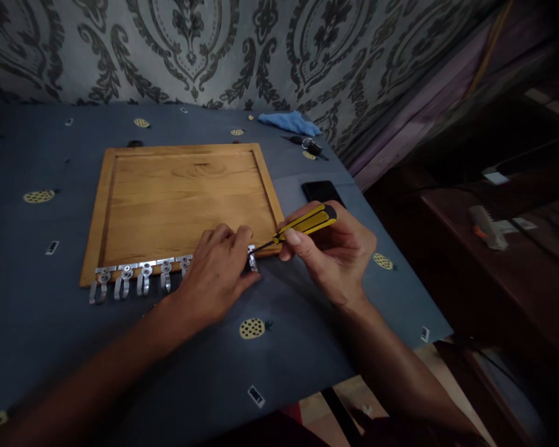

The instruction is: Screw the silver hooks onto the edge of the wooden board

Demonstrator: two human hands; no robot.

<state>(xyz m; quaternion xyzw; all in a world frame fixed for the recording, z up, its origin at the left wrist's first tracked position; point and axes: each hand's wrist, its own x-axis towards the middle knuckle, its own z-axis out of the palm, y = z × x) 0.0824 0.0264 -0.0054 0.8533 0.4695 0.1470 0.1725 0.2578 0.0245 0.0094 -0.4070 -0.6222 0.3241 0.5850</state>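
Note:
A framed wooden board (pixel 181 205) lies flat on the table, with a metal hook rail (pixel 135 267) along its near edge. Several hooks hang from the rail over the board's edge. My left hand (pixel 217 267) is closed over the right part of the rail and covers some hooks, with its thumb close to the end hook (pixel 253 262). A yellow and black screwdriver (pixel 310 221) is held in the fingers of my right hand (pixel 338 254). Its shaft slants down left to the rail's right end; the tip's exact contact is too small to make out.
A dark phone (pixel 323 191) lies right of the board. Behind it are keys (pixel 310 146) and a blue cloth (pixel 289 122). The table's grey pineapple-print cover (pixel 298 347) ends in a right edge near my forearm. A patterned wall covering (pixel 190 49) rises behind.

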